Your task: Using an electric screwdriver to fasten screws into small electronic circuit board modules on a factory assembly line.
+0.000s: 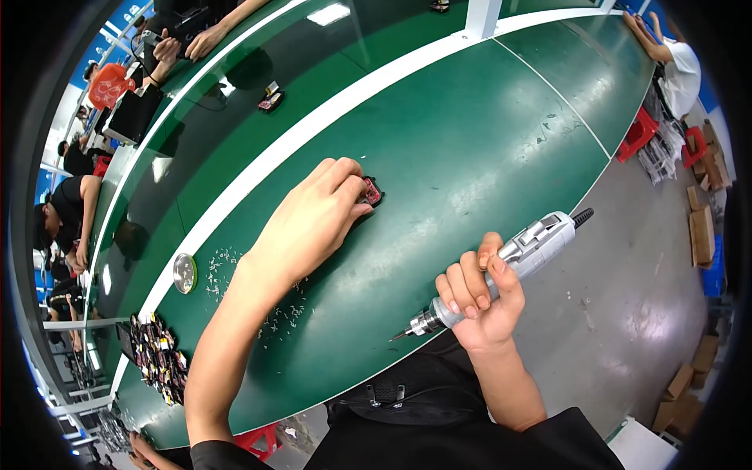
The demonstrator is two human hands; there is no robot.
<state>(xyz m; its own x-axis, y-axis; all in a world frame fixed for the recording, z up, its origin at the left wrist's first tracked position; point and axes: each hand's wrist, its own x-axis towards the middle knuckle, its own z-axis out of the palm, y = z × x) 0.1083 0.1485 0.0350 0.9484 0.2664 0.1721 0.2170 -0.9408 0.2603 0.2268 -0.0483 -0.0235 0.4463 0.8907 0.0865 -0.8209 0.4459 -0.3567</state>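
My right hand (484, 294) is wrapped round a grey-white electric screwdriver (540, 243), its bit pointing left above the table's near edge. A black cord leaves the tool's back end. Farther left, my left hand (325, 211) reaches over the green table (439, 149) with its fingers closed on a small black-and-red device (374, 192). The device rests on the table, and my fingers cover part of it. Many tiny screws (290, 313) lie scattered around my left forearm. A small round dish (185, 273) stands left of them.
A pile of similar small devices (158, 356) fills the table's left end. Another device (270, 99) lies beyond the white rail (313, 113). People work across the table and at the far right. Red stools (638, 135) and cardboard boxes (701, 227) stand on the floor at right.
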